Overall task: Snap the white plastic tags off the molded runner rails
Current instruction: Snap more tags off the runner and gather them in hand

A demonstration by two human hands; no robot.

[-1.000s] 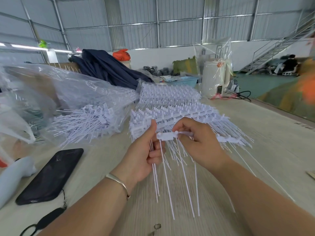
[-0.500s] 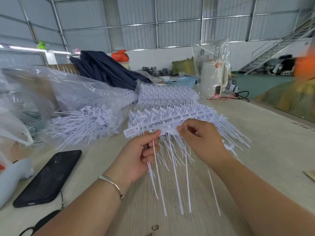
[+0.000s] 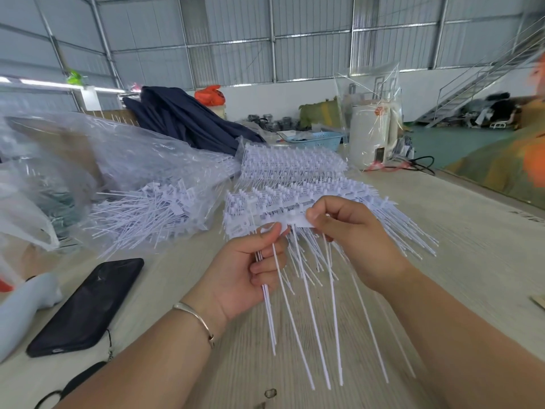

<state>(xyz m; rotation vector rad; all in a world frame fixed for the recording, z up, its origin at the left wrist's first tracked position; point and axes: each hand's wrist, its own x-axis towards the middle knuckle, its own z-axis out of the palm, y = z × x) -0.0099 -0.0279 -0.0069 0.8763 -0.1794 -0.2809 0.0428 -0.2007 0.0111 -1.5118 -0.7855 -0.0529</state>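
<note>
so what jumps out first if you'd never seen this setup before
Two bare hands at centre: the left hand grips a bundle of long white tags, the right hand pinches the runner rail. Behind lie stacked white rails; a black phone rests on the table's left.

Table (image 3: 460, 231): phone (image 3: 85, 302) near left; bagged tags (image 3: 153, 211) behind it; runner rails (image 3: 295, 184) centre; basket (image 3: 315, 140) beyond.
</note>
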